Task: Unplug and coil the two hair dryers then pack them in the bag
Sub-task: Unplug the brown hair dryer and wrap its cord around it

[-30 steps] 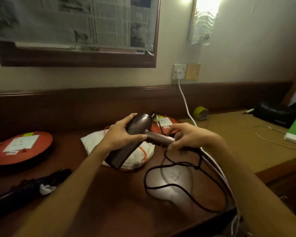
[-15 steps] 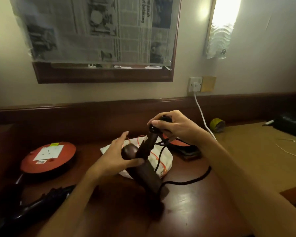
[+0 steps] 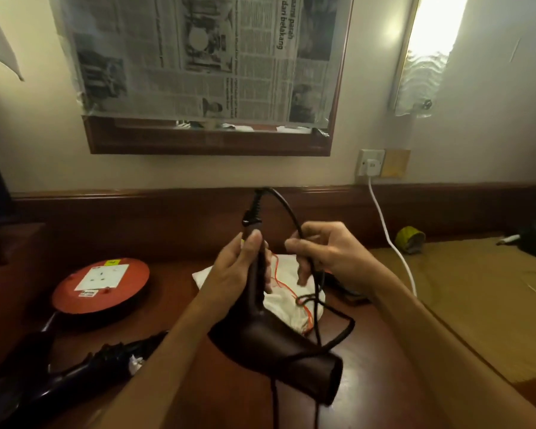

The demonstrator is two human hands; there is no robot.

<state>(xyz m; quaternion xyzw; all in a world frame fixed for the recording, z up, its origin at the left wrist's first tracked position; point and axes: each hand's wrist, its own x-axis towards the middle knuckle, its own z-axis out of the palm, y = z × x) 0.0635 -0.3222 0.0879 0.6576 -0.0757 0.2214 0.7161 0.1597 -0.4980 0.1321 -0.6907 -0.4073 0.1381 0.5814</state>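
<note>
Head view, two hair dryers, left hand point(image 3: 229, 274) gripping brown dryer point(image 3: 279, 345), right hand point(image 3: 325, 252) pinching cord point(image 3: 294, 218)

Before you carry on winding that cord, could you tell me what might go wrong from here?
The black cord bends sharply at its strain relief above the left hand; tight winding could stress that joint. Slack from the right hand crosses the white drawstring bag and its orange string, so it may snag. The brown hair dryer hangs barrel-down over the desk and could knock it.
</note>
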